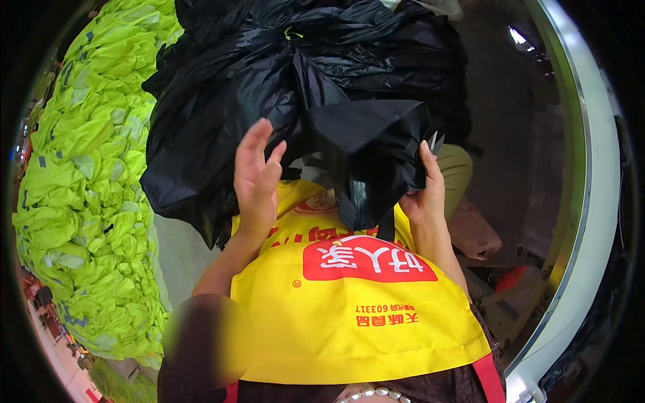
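A large heap of thin, shiny black fabric (228, 87) spreads in front of me and over my lap. One raised black fabric panel (369, 127) stands up between my hands, its edge at my right hand (430, 191). That hand is closed on the panel's edge, and the pointed metal blades of small thread snips (437, 142) stick out past its fingertips. My left hand (257, 181) is held up at the near side of the heap, fingers apart, nothing in it. A pale green thread (291, 33) lies on the black fabric.
A tall pile of bright yellow-green garments (94, 188) rises along my left. At the right, a white curved edge (581, 269) borders a dark floor (517, 154). I wear a yellow apron (289, 336) with red print.
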The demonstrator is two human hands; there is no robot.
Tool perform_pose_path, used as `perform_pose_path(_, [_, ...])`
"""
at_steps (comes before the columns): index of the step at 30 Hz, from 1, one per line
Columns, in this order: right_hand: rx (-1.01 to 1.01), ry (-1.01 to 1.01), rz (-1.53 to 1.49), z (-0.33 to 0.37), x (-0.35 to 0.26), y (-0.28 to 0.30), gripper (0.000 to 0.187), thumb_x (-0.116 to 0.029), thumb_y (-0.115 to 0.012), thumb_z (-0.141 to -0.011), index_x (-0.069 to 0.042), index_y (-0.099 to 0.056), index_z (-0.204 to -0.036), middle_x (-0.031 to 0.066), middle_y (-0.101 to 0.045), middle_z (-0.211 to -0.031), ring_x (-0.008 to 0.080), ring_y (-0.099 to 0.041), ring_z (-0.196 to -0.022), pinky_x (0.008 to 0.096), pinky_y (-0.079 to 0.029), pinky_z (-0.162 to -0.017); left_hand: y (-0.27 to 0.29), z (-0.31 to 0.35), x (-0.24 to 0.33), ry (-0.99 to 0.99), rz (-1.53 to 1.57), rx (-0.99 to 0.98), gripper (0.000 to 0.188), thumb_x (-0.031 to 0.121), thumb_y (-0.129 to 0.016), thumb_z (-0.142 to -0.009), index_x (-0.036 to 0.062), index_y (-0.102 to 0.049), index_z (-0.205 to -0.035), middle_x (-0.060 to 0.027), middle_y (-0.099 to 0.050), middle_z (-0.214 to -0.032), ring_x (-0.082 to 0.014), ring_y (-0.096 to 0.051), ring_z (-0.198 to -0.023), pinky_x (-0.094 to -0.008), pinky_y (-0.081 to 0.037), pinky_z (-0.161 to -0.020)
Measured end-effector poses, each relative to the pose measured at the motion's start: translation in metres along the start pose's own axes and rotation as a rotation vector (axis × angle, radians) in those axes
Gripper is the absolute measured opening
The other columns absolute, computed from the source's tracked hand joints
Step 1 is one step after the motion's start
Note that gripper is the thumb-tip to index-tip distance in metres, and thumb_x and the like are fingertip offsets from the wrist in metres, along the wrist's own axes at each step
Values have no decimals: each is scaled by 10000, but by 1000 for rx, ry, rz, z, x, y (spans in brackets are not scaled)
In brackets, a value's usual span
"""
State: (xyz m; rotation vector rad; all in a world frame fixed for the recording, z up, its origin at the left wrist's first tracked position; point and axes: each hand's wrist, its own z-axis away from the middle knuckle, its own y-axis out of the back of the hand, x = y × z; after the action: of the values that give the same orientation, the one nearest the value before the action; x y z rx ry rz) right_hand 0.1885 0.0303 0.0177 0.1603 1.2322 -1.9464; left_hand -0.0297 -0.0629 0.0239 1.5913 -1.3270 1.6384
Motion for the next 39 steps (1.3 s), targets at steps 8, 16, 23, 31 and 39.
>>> perform_pose_path(8, [-97,170,288,8,-3,-2,148,-197,-540,-890,-57,-575,-919,-23,-589,-848,68,-537,-760,223,-427,-670,-7,3,4,-445,-526,-343,681,352,-813,-584,49,-449,-1073,-140,-485,-1118,-325,-456,-1067,-393,-377,-895])
perform_pose_path(16, [-367,485,1099,42,-21,-38,463,-175,-766,-675,-13,-544,-1047,47,-558,-891,118,-546,-787,227,-423,-639,-52,-34,21,-99,-527,-442,132,62,-659,-751,1,-605,-856,-124,-610,-711,-241,-614,-635,-287,-467,-591])
perform_pose_path(23, [-150,428,1419,39,-6,-10,330,-6,-648,-608,19,-575,-928,158,-586,-810,281,-595,-746,301,-462,-678,-23,-29,7,-190,62,22,158,-46,-490,-809,-13,-542,-954,-93,-579,-896,-146,-577,-806,-255,-474,-726])
perform_pose_path(31, [109,811,1362,7,-66,6,239,88,-533,-686,-20,-583,-893,91,-588,-718,169,-570,-635,270,-444,-594,16,-11,29,4,-937,-720,206,69,-664,-711,31,-621,-908,-153,-609,-831,-265,-598,-796,-318,-467,-720])
perform_pose_path(39, [-452,996,1653,11,-42,-33,244,-2,-656,-635,-53,-568,-857,131,-580,-726,309,-587,-679,365,-466,-587,-59,-27,44,-343,-865,-564,588,159,-765,-627,33,-535,-1153,-155,-565,-1103,-320,-513,-1078,-366,-405,-921])
